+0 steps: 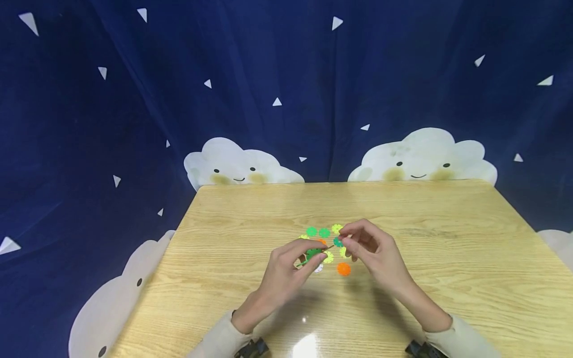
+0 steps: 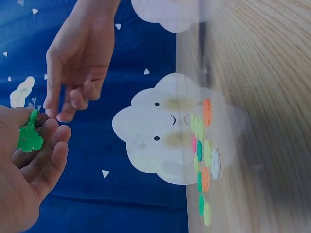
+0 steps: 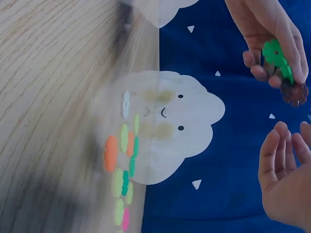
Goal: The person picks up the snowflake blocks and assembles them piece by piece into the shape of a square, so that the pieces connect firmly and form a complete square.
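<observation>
Above the bench [image 1: 237, 214], the left hand [image 1: 286, 266] pinches green discs [image 3: 275, 51] with a brown disc [image 3: 295, 94] projecting toward two o'clock in the head view, just short of the relaxed, empty right hand [image 1: 377, 251].

Desk [image 1: 224, 233]: brightly lit, apparently from above; burnt-out glare [image 1: 305, 346] on the near side.
Left hand [image 1: 284, 268], right hand [image 1: 379, 254]: soft, diffuse shadows on the wood below.
Curtain [image 1: 250, 59]: dimmer, darkest leftward from here.
Cloud [image 3: 192, 116]: faintly mirrored in the sheen.
Discs [image 2: 207, 112]: slightly soft, hazy in both wrist views.
</observation>
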{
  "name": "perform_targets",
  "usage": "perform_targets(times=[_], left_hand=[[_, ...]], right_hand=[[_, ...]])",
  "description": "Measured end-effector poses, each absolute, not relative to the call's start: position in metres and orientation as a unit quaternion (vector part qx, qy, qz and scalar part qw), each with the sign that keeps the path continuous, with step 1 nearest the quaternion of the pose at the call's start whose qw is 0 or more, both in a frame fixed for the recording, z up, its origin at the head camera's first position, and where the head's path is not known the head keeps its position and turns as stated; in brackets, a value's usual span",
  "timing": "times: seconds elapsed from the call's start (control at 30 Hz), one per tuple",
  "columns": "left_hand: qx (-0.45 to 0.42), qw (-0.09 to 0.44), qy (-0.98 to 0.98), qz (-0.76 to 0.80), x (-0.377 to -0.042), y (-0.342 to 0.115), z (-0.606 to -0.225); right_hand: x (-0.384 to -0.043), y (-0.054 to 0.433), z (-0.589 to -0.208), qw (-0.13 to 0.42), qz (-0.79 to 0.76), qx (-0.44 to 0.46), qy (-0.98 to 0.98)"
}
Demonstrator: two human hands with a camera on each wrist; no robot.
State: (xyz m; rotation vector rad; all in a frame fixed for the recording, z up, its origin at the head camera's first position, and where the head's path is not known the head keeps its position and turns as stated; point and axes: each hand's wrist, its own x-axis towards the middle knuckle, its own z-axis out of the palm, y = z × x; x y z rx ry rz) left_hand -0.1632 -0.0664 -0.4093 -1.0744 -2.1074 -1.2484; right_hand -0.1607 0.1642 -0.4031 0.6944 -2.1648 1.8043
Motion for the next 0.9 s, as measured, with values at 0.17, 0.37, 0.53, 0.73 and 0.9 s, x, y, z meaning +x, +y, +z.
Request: perform_targets(times=[0.17, 0.37, 0.53, 0.73, 0.9], left_hand=[[-0.387, 0.226, -0.767, -0.46, -0.163, -0.069, -0.409], [-0.392, 0.235, -0.762, -0.459, -0.165, -0.07, -0.41], [-0.397, 0.24, -0.758, -0.458, -0.166, -0.072, -0.412], [-0.394, 0.229, -0.76, -0.463, -0.165, -0.073, -0.412], [-0.397, 0.231, -0.76, -0.46, -0.165, -0.074, -0.413]], right_hand=[[-0.17, 0.173, -0.408, 0.084, 0.645, 0.218, -0.728], [-0.181, 0.179, -0.418, -0.012, 0.643, 0.153, -0.75], [-0.19, 0.183, -0.434, -0.093, 0.609, 0.11, -0.78], [-0.197, 0.187, -0.45, -0.132, 0.573, 0.114, -0.801], [-0.2, 0.189, -0.459, -0.152, 0.554, 0.142, -0.806]])
